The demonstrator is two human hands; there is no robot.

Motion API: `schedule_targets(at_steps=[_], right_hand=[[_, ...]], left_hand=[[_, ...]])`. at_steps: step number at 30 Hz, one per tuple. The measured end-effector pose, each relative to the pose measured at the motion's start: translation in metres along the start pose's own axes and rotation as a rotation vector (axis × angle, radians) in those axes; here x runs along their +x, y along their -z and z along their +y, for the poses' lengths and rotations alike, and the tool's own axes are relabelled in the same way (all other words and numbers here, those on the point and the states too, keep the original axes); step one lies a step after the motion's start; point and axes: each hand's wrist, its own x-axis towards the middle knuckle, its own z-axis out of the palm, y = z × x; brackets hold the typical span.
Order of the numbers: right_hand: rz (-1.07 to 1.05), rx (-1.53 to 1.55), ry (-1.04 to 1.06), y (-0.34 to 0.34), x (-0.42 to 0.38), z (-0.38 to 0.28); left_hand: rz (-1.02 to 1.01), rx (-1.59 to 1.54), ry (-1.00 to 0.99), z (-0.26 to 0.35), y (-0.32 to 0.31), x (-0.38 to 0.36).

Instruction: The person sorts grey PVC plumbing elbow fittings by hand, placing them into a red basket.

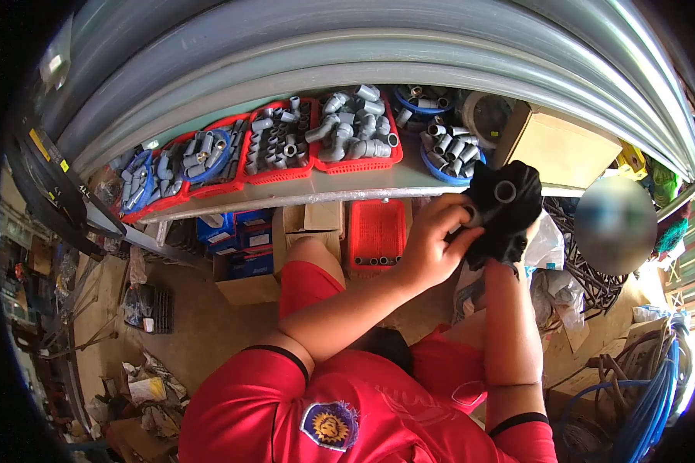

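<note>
Both hands' grip closes on black cloth (510, 220) (grey fitting (505, 191) atop).

Shelf (363, 184): packed edge to edge with red baskets (355, 135) of grey fittings, blue tub (448, 154), cardboard box (560, 147); open floor (208, 324) lower left.

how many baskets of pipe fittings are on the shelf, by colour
Red plastic baskets of grey pipe fittings: 4
Blue round plastic baskets of grey pipe fittings: 4
Total: 8
Two blue ones sit inside red baskets at the left. A fifth red basket stands below the shelf, not counted.
</note>
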Motion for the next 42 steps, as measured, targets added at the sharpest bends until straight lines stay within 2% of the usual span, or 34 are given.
schedule_targets(at_steps=[2, 4, 6, 8, 9, 10, 11, 14, 15, 16, 18, 20, 21, 22, 23, 25, 27, 28, 31, 32, 35, 36, 37, 38, 39, 41, 42], right_hand=[[0.066, -0.684, 0.165, 0.014, 0.004, -0.026], [0.092, -0.234, -0.021, 0.011, 0.014, 0.018], [0.080, 0.243, -0.175, 0.005, 0.013, 0.021], [0.160, -0.169, 0.180, 0.014, 0.007, 0.004], [0.152, -0.455, 0.328, 0.017, 0.014, -0.013], [0.188, -0.736, 0.484, 0.019, 0.020, -0.031], [0.117, -0.386, 0.405, 0.007, 0.011, -0.032], [-0.056, 0.604, 0.134, -0.018, -0.022, -0.030], [-0.184, 0.854, 0.012, -0.011, -0.029, -0.034], [-0.135, 0.908, -0.095, -0.014, -0.026, -0.030], [-0.134, 0.818, -0.004, -0.005, -0.014, -0.024], [-0.102, 0.808, 0.038, 0.002, -0.006, -0.019], [-0.092, 0.727, 0.073, 0.007, -0.002, -0.014], [-0.083, 0.648, 0.107, 0.012, 0.002, -0.010], [-0.076, 0.570, 0.137, 0.016, 0.003, -0.007], [-0.084, 0.438, 0.166, 0.020, 0.000, -0.005], [-0.133, 0.333, 0.190, 0.018, -0.005, 0.001], [-0.084, 0.389, 0.238, 0.012, -0.008, 0.000], [0.009, 1.036, -0.152, 0.002, -0.015, 0.001], [-0.004, 1.040, -0.451, 0.012, -0.016, -0.009], [-0.194, 1.478, -0.598, 0.002, -0.016, 0.026], [-0.243, 1.102, -0.262, -0.006, -0.016, 0.034], [-0.173, 0.721, 0.031, -0.013, -0.016, 0.043], [-0.199, 0.243, 0.191, -0.010, -0.010, 0.040], [-0.233, 0.272, 0.204, -0.001, -0.008, 0.028], [-0.303, 0.331, 0.227, 0.016, -0.003, 0.004], [-0.412, 0.840, 0.008, 0.018, -0.006, 0.001]], left_hand=[[-0.024, -0.003, -0.018, 0.004, -0.001, 0.004], [-0.049, -0.032, -0.013, 0.004, 0.001, 0.007], [-0.071, -0.087, 0.019, -0.002, 0.002, 0.006], [-0.088, -0.173, 0.092, -0.011, 0.006, 0.004], [-0.020, -0.361, 0.226, -0.025, 0.002, -0.005], [0.014, -0.403, 0.295, -0.023, 0.005, -0.003], [0.046, -0.442, 0.369, -0.021, 0.009, -0.003], [0.098, -0.338, 0.278, -0.029, -0.001, -0.001], [0.105, -0.343, 0.287, -0.026, -0.004, 0.000], [0.112, -0.349, 0.295, -0.024, -0.007, 0.000], [0.006, -0.299, 0.247, -0.017, 0.006, 0.006], [-0.011, -0.529, 0.346, -0.029, 0.016, -0.002], [0.027, -0.509, 0.204, -0.022, 0.022, 0.004], [0.141, -0.364, 0.259, -0.026, 0.032, 0.008], [0.174, -0.452, 0.279, -0.027, 0.038, 0.019], [0.127, -0.692, 0.486, 0.005, 0.045, 0.047], [-0.107, -0.570, 0.524, -0.008, 0.049, 0.050], [-0.219, -0.506, 0.538, -0.011, 0.050, 0.049], [-0.269, -0.503, 0.437, 0.001, 0.048, 0.046], [-0.271, -0.516, 0.400, 0.003, 0.046, 0.045], [-0.203, -0.460, 0.375, 0.011, 0.041, 0.043], [-0.167, -0.435, 0.357, 0.007, 0.042, 0.043], [-0.151, -0.432, 0.382, 0.005, 0.046, 0.043], [-0.081, -0.541, 0.426, 0.002, 0.045, 0.043], [-0.009, -0.648, 0.468, -0.001, 0.045, 0.043], [-0.002, -0.675, 0.454, -0.005, 0.048, 0.043], [0.000, -0.683, 0.463, -0.007, 0.048, 0.042]])
